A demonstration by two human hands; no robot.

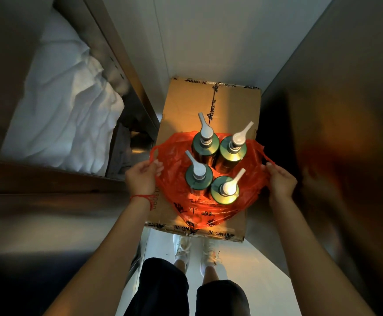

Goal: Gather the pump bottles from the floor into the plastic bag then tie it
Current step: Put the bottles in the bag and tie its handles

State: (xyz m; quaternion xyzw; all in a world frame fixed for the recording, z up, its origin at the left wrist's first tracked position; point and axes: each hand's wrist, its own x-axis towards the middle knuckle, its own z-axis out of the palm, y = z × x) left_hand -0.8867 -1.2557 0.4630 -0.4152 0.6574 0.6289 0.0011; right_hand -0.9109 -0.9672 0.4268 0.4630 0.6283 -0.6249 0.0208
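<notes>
Head view looked straight down at a carton (236, 103) standing on the floor ahead of my shoes (183, 249). A red bag (176, 153) lay spread open on the carton's top, its printed near edge hanging over the carton at 6 o'clock. Four green bottles stood upright on the bag's middle, packed close together: bottle one (205, 142) at 11 o'clock, bottle two (232, 149) at 1 o'clock, bottle three (199, 175) at 8 o'clock, bottle four (224, 190) at 5 o'clock. Each carried a white pump; the nozzles of one and three pointed toward 11 o'clock, those of two and four toward 1 o'clock.

My left hand (141, 176) was at 9 o'clock of the bottles, fingers pinched on the bag's left handle (154, 152). My right hand (280, 181) was at 3 o'clock, fingers closed on the right handle (268, 159). A red cord (141, 197) circled my left wrist. The bag mouth was wide open, untied.

White bedding (67, 110) lay at 10 o'clock, well apart from the carton. The surface at 3 o'clock was too blurred to identify.
</notes>
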